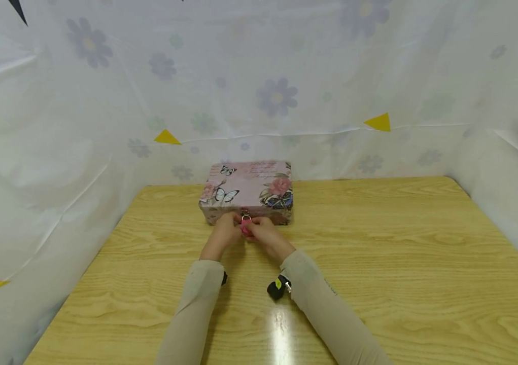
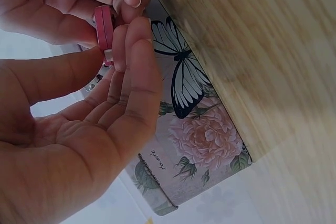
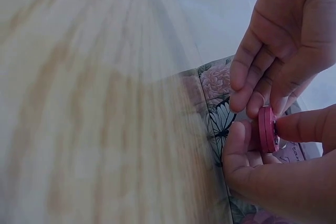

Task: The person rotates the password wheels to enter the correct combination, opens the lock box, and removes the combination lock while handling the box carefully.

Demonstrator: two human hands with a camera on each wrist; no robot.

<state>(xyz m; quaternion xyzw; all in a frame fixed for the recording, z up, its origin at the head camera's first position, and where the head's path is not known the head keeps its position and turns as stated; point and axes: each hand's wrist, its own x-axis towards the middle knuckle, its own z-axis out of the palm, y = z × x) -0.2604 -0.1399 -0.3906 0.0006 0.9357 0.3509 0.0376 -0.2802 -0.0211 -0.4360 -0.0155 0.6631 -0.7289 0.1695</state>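
A pink padlock (image 1: 246, 225) with a silver shackle is at the front clasp of a floral tin box (image 1: 251, 185); whether the shackle passes through the clasp is hard to tell. My left hand (image 1: 226, 232) pinches one side of the padlock (image 2: 103, 27) between thumb and fingertips, next to a small metal piece. From the other side, my right hand (image 1: 269, 234) holds it too, its thumb on the padlock's (image 3: 269, 129) face and fingers bent behind. Butterflies and roses decorate the box, whose lid is down.
The box stands near the back edge of a wood-grain table (image 1: 400, 263). Behind and beside it hangs a white flowered sheet (image 1: 222, 61) with yellow triangles. A black wrist device (image 1: 278, 288) sits under the right sleeve.
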